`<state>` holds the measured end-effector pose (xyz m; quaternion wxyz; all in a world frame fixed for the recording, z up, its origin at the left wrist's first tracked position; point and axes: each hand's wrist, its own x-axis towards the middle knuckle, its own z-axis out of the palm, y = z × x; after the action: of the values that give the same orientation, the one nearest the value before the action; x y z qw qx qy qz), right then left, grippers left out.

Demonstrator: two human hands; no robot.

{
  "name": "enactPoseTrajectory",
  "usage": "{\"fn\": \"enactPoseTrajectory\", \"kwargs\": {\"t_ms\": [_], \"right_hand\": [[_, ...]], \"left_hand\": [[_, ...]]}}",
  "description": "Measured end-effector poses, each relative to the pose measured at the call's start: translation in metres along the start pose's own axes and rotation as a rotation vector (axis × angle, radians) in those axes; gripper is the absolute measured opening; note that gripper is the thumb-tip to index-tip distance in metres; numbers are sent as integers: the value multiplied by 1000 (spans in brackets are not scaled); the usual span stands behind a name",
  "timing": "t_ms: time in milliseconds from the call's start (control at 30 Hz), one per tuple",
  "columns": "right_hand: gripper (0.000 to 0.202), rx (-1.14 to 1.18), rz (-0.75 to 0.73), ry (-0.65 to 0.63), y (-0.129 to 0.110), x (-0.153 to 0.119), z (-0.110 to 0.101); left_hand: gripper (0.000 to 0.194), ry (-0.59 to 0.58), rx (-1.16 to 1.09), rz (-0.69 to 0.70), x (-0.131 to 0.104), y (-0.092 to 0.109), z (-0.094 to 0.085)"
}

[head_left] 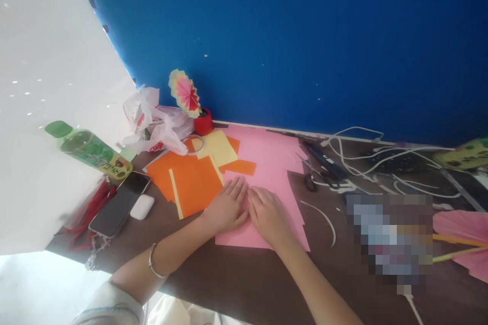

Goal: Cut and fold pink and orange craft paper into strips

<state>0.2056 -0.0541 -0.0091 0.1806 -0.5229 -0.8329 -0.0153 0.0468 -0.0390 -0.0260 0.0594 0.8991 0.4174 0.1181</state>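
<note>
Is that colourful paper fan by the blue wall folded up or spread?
Spread: the paper fan shows its pleats opened out into a rounded shape.

I'm getting a big blue wall (305,35) past the fingers (236,189), white wall (46,51) to their left, dark brown desk (206,269) below

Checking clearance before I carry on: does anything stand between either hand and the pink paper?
Nothing visible does: the left hand and right hand both rest on the pink paper. What lies beneath them is hidden.
</note>
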Motion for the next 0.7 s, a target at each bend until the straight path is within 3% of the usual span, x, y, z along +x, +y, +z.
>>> {"fn": "enactPoseTrajectory", "kwargs": {"t_ms": [367,700], "right_hand": [[42,-57,-34,52,5,-2,17],[44,-149,97,-3,-8,-4,11]], "left_hand": [[69,13,-7,-38,2,-1,-2],[68,11,55,-36,0,-3,1]]}}
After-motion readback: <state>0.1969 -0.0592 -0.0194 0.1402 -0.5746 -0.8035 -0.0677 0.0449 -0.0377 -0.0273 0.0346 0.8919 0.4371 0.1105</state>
